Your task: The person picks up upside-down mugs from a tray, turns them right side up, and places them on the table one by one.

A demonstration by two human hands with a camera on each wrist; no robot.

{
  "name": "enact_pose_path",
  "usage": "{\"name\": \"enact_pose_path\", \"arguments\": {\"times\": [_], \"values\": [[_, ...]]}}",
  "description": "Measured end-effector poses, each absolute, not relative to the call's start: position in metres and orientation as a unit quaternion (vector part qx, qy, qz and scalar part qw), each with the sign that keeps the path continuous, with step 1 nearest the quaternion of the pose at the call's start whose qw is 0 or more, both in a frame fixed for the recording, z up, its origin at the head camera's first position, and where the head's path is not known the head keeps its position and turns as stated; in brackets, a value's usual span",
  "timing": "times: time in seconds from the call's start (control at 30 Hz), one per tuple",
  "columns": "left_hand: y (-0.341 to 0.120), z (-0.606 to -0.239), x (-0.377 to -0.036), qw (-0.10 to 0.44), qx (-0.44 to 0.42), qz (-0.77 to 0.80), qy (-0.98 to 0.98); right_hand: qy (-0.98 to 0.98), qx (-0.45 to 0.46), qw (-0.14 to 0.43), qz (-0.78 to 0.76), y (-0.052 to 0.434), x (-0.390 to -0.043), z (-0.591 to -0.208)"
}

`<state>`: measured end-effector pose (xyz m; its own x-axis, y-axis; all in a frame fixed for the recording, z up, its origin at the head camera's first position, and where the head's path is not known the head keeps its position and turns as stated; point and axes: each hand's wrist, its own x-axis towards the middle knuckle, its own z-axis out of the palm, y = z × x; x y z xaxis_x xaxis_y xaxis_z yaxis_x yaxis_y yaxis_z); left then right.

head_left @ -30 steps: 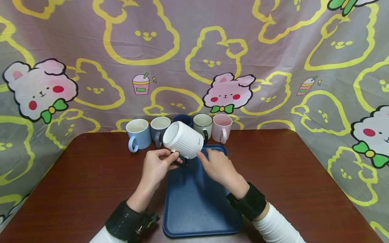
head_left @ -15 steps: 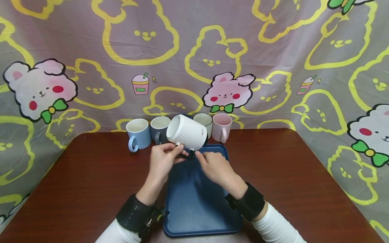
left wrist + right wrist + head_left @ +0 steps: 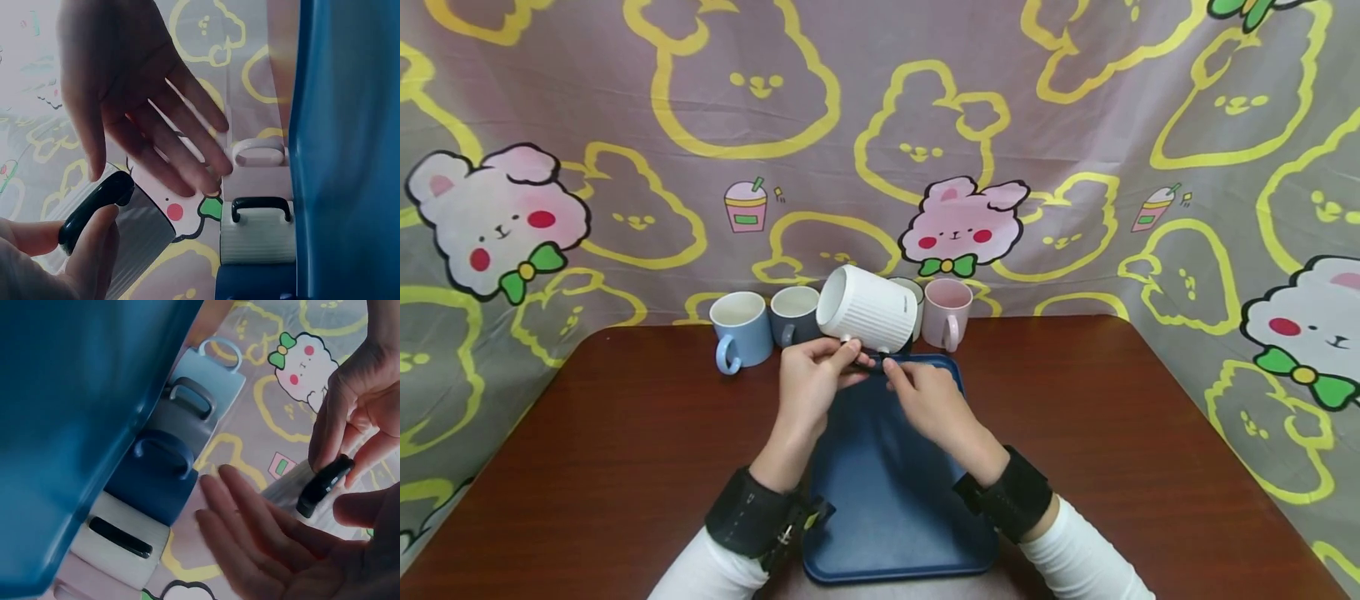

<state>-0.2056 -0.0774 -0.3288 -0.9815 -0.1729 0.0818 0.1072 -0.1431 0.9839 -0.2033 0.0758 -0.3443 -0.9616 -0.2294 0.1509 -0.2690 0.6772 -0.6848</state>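
Observation:
My left hand (image 3: 811, 383) pinches the black handle (image 3: 94, 206) of a white ribbed mug (image 3: 867, 308) between thumb and fingers. The mug is held in the air, tipped on its side, its mouth facing left and handle downward. My right hand (image 3: 934, 404) is beside the handle's right end, its thumb close to it; whether it touches cannot be told. In the right wrist view the right hand's fingers (image 3: 250, 531) extend loosely below the mug. Beneath both hands lies a blue tray (image 3: 902, 500).
At the table's (image 3: 1112, 433) back edge stand a light blue mug (image 3: 741, 329), a grey mug (image 3: 793, 315) and a pink mug (image 3: 946, 312). A navy mug (image 3: 153, 481) and a white mug with black handle (image 3: 125, 534) are mostly hidden in the head view. A patterned cloth (image 3: 1060, 275) hangs behind.
The left hand has carried the white mug up and slightly right, toward the mugs at the back. The right hand has shifted slightly forward, its thumb now by the handle instead of the mug's base.

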Motion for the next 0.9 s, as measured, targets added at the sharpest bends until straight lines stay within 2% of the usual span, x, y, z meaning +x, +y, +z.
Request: {"name": "enact_pose_path", "arguments": {"times": [0.53,0.9], "values": [[-0.061,-0.318,-0.204,0.071,0.01,-0.786,-0.614,-0.729,0.103,-0.062,0.674,0.079,-0.211,-0.34],[-0.066,-0.322,-0.207,0.082,0.018,-0.751,-0.655,-0.72,0.088,-0.029,0.687,0.082,-0.208,-0.338]]}}
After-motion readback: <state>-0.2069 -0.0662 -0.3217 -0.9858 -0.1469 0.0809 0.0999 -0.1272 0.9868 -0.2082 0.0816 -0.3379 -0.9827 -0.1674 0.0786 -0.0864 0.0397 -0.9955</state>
